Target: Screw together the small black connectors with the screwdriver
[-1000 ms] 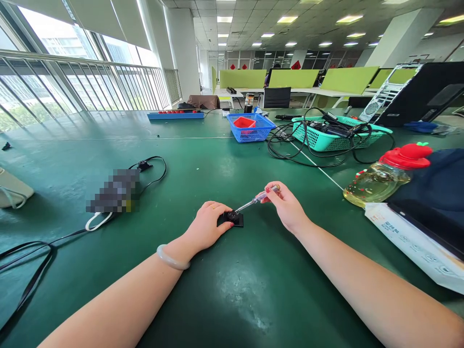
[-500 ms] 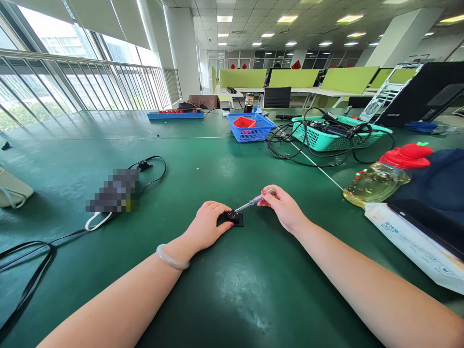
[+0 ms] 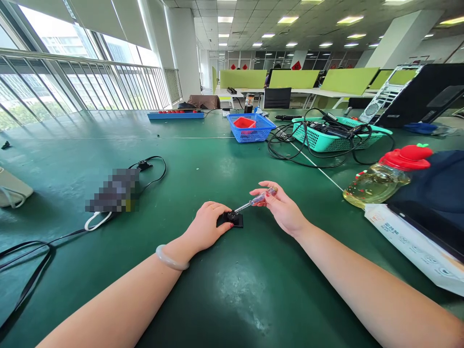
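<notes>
A small black square part lies on the green table in front of me. My left hand rests on the table and presses on the part's left side with its fingertips. My right hand pinches the clear handle of a thin screwdriver between thumb and fingers. The screwdriver slants down to the left, and its metal tip sits on top of the black part. A pale bangle circles my left wrist.
A blurred-out object with a black cable lies to the left. At the right stand a red-capped bottle, a white box and a dark bag. Farther back are a blue basket, a teal basket with cables and a power strip.
My right hand's fingers have shifted along the screwdriver handle, rolling it; the tip stays on the black part. My left hand has not moved.
</notes>
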`<state>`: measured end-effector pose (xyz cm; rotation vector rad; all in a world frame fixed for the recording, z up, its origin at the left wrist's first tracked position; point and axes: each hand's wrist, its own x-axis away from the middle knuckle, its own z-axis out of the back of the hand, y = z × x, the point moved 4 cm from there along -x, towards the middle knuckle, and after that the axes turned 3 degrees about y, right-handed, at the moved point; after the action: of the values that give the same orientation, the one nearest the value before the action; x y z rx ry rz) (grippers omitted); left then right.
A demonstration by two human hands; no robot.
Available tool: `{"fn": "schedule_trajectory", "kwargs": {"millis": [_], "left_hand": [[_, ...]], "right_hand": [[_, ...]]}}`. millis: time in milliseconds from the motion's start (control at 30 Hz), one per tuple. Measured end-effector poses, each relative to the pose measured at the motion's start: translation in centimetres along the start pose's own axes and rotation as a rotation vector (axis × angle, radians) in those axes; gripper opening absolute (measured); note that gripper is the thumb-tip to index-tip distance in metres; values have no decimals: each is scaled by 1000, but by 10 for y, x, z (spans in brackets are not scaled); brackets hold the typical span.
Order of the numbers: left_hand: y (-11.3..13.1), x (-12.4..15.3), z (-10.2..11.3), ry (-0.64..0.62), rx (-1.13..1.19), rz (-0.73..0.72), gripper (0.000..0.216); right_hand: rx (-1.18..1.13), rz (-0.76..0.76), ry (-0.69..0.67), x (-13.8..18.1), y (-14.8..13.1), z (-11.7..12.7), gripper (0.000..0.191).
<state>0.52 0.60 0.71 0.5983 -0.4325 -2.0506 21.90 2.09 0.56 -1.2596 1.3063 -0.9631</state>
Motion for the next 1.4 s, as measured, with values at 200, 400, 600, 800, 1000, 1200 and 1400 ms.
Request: {"fn": "schedule_trajectory", "kwargs": {"millis": [200,400,600,800,1000,1200,1400], "left_hand": [[0,0,0,-7,-5,6,26],[1,0,1,-4,5,8,26],[2,0,2,-11,0,21,26],[1,0,2,-1,-1,20,26],[3,0,2,-1,4,0,25],[2,0,2,4,10,-1,25],[1,0,1,-10,4,16,27]], "right_hand": [[16,1,-5,-1,1,0,44],[48,-12,27,-2,2,2,53],[77,-15,124,-4,5,7,58],[69,9,187,-5,5,11,64],[104,64,161,-4,2,9,59],[152,93,90,0,-5,4,48],[140,66,104,-1,-5,4,43]]}}
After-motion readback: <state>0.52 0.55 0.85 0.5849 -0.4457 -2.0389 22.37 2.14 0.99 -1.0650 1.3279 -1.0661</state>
